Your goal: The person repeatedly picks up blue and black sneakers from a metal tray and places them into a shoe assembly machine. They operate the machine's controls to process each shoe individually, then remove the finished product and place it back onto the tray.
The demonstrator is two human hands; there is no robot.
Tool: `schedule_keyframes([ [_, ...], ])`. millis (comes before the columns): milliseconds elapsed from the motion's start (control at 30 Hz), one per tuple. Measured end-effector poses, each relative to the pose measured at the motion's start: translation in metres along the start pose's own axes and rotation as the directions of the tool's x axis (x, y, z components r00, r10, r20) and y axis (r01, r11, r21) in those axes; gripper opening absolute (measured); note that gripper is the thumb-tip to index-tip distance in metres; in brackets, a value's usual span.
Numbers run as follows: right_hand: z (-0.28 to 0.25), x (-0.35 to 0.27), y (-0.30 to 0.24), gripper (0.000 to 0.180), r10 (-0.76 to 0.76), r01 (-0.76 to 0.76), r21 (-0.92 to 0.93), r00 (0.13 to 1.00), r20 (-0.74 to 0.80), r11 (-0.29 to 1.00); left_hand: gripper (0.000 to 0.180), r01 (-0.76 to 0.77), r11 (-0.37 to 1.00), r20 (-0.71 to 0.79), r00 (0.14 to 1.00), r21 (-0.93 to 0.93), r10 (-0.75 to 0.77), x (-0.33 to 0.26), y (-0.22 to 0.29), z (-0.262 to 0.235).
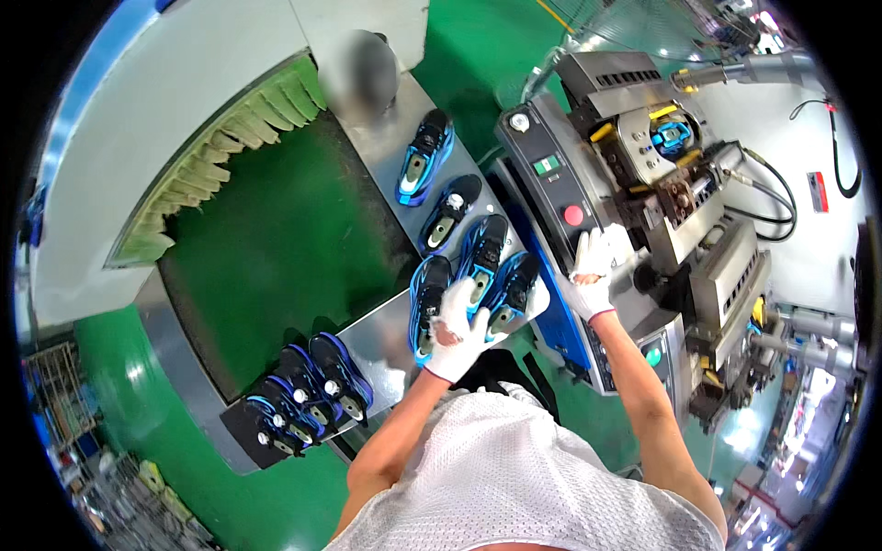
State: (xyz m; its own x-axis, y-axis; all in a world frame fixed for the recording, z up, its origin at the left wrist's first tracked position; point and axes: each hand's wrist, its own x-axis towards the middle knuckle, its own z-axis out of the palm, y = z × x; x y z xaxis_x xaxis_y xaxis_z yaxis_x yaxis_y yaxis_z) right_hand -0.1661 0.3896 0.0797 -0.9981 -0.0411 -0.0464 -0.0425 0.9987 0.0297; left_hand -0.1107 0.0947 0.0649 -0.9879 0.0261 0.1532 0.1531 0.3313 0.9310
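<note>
My left hand (457, 332), in a white glove, lies over the near ends of a row of black-and-blue sneakers, its thumb apart from the fingers. It covers part of the middle sneaker (485, 246). Beside it are the left sneaker (428, 292) and the right sneaker (516, 289); no firm grip on any of them shows. My right hand (594, 269), also gloved, is at the edge of the machine's control panel (549, 170), below a red button (573, 215). Its fingers are stretched out, and nothing shows in them.
Two more sneakers, one far (426, 158) and one nearer (450, 214), sit farther along the metal shelf (372, 151). Several stand at the left (338, 376). Green strips (276, 101) hang from the white machine opening. A blue part (672, 138) sits in the right machine.
</note>
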Motion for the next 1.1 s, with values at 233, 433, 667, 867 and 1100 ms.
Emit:
schedule_keyframes([
  [233, 0.050, -0.069, -0.156, 0.096, 0.528, -0.614, 0.548, 0.783, 0.330, 0.568, 0.081, 0.215, 0.923, 0.194, 0.938, 0.321, -0.286, 0.016, -0.089, 0.063],
  [433, 0.112, -0.061, -0.174, 0.085, 0.831, -0.798, 0.438, 0.528, 0.174, 0.415, 0.081, 0.125, 0.908, 0.309, 0.914, 0.400, -0.262, 0.016, -0.100, 0.073],
  [667, 0.042, -0.124, -0.139, 0.069, 0.800, -0.629, 0.775, 0.436, 0.413, -0.057, 0.093, 0.286, 0.853, 0.594, 0.620, 0.436, -0.512, 0.066, -0.024, -0.002],
  [867, -0.054, -0.282, -0.131, 0.050, 0.798, -0.122, 0.805, 0.109, 0.593, -0.581, 0.102, -0.046, 0.902, 0.851, 0.355, 0.430, -0.388, -0.044, 0.074, 0.019],
  [1100, -0.114, -0.490, -0.146, 0.058, 0.762, 0.120, 0.862, -0.418, 0.494, -0.493, 0.078, -0.306, 0.950, 0.995, -0.050, 0.070, -0.089, -0.174, 0.202, 0.091],
])
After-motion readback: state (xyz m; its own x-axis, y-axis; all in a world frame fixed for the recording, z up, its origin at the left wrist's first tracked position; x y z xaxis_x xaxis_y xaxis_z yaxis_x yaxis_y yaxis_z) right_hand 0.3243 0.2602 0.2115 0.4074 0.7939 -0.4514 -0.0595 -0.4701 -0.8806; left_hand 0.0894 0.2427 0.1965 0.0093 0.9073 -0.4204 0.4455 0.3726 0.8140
